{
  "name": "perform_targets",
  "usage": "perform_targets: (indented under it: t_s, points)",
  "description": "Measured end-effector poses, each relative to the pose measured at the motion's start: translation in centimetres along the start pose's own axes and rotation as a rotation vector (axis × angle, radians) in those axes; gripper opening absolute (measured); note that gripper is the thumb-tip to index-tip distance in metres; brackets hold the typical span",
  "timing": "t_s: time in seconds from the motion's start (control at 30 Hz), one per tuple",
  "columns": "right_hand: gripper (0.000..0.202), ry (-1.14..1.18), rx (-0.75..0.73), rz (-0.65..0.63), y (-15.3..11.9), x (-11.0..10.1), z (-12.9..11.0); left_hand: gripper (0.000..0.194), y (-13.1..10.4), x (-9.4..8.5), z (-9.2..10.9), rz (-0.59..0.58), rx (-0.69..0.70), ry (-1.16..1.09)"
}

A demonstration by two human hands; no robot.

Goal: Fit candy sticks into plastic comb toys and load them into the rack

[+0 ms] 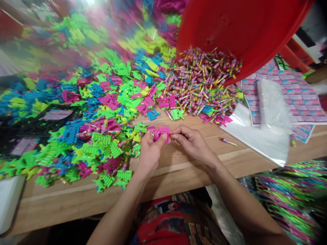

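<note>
My left hand (150,149) grips a pink plastic piece (163,130) with a ribbed part, the thumb across it, just above the wooden table (176,170). Against the right end of that piece, the fingers of my right hand (187,139) are pinched on a small reddish item, mostly hidden by the fingertips. Green, blue, pink and yellow plastic pieces (102,146) lie heaped to the left of my hands. Beyond them spreads a pile of small multicoloured sticks (201,81) with shiny tips.
A large red tub (242,30) lies tipped behind the stick pile. Clear plastic bags (273,105) rest on printed card sheets (301,92) at the right. One loose stick (228,141) is on the table. Black racks (46,119) stand at the left.
</note>
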State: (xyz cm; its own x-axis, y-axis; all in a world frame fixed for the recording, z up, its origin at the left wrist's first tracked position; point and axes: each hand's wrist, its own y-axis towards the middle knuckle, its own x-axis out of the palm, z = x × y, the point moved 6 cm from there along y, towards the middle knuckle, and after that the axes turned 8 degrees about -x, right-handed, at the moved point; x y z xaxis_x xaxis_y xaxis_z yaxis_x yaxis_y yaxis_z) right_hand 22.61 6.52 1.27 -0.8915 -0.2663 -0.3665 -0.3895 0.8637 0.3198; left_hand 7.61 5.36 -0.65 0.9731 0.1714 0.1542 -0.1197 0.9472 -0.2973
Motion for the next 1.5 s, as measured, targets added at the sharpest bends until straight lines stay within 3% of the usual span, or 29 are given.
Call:
perform_targets:
  t_s: [0.2,0.3,0.6,0.9,1.23,1.5]
  points:
    - [0.017,-0.161,0.032,-0.013,0.4,0.3,-1.5,0.016,-1.3,-0.2,-0.2,0.149,0.125,0.103]
    - [0.017,-0.224,0.014,0.000,0.5,0.6,-1.7,0.013,-2.0,0.0,-0.5,0.156,0.185,0.147]
    - [0.019,-0.105,0.039,0.068,0.4,0.4,-1.0,0.016,-1.5,-0.3,0.0,0.189,0.153,-0.012]
    - [0.021,0.063,0.081,0.024,0.0,0.4,-0.9,0.011,-1.8,-0.4,1.5,0.145,0.168,0.072]
    - [0.018,-0.196,-0.015,0.083,0.2,0.8,-2.6,0.008,-3.0,0.0,0.7,0.173,0.266,0.245]
    - [0.012,-0.083,-0.001,0.045,-0.6,0.3,-0.3,0.020,-1.5,-0.7,0.7,0.031,0.072,0.089]
